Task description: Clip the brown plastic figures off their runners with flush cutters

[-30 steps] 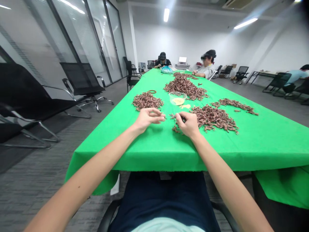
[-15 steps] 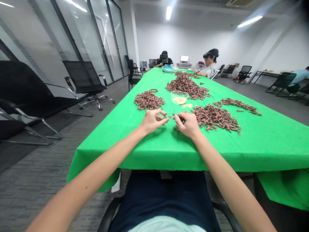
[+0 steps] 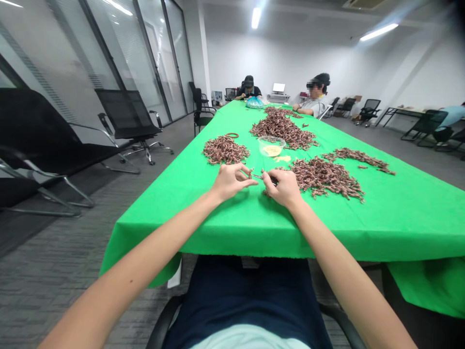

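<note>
My left hand (image 3: 232, 182) pinches a small reddish-brown twisted piece (image 3: 250, 173) between thumb and fingers, above the green cloth. My right hand (image 3: 284, 185) is closed round a slim metal tool with a dark handle. The bright tip of the metal tool (image 3: 257, 176) points left and meets or nearly meets the piece. Its exact kind is too small to make out. A heap of similar brown pieces (image 3: 327, 177) lies just right of my right hand. Beyond my left hand sits a smaller brown heap (image 3: 225, 149).
Behind my hands stands a clear plastic tub (image 3: 271, 147) with pale yellow bits; more pale bits (image 3: 282, 158) lie beside it. A large brown heap (image 3: 283, 128) and a brown ring (image 3: 232, 135) are farther back on the green cloth (image 3: 174, 194). Two people sit at the far end.
My left thumb has stretched slightly to the right, and the brown piece stands more upright in the fingers. My right hand has barely moved.
</note>
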Demonstrator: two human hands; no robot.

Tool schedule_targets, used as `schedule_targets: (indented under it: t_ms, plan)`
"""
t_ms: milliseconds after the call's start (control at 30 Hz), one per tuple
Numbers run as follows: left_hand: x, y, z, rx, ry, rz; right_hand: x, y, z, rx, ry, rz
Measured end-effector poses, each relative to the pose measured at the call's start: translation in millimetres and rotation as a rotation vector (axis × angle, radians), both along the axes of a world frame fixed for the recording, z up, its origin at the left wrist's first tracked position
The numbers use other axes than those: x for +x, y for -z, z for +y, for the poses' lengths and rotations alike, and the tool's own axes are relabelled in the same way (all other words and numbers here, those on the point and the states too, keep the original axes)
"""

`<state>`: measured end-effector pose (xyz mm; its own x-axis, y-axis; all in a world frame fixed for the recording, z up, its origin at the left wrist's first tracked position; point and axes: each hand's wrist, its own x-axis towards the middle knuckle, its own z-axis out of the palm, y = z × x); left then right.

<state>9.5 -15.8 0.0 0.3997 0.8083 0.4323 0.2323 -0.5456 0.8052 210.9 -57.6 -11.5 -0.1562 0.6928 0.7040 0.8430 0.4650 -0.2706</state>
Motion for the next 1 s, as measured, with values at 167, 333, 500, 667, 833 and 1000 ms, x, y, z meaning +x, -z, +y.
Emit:
schedule_targets:
  t_ms: [167, 333, 500, 667, 833, 1000]
  plan:
    - [-0.6, 0.6, 0.2, 0.016, 0.015, 0.016, -0.8, 0.0, 0.3, -0.015, -0.003, -0.009]
    - [-0.4, 1.1, 0.5, 0.041, 0.028, 0.027, -0.8, 1.2, 0.4, -0.054, 0.006, -0.013]
    - [-0.5, 2.5, 1.4, 0.073, 0.037, 0.035, -0.3, 2.7, 0.8, -0.148, 0.020, 0.008]
    - [-1.9, 5.2, 3.7, 0.109, 0.060, 0.043, 0.0, 4.0, 1.9, -0.247, 0.007, 0.066]
    - [-2.2, 6.6, 5.1, 0.145, 0.062, 0.056, 1.1, 5.5, 3.4, -0.330, -0.018, 0.126]
    - [-3.2, 7.4, 6.8, 0.194, 0.035, 0.077, 2.0, 5.0, 4.7, -0.435, -0.045, 0.172]
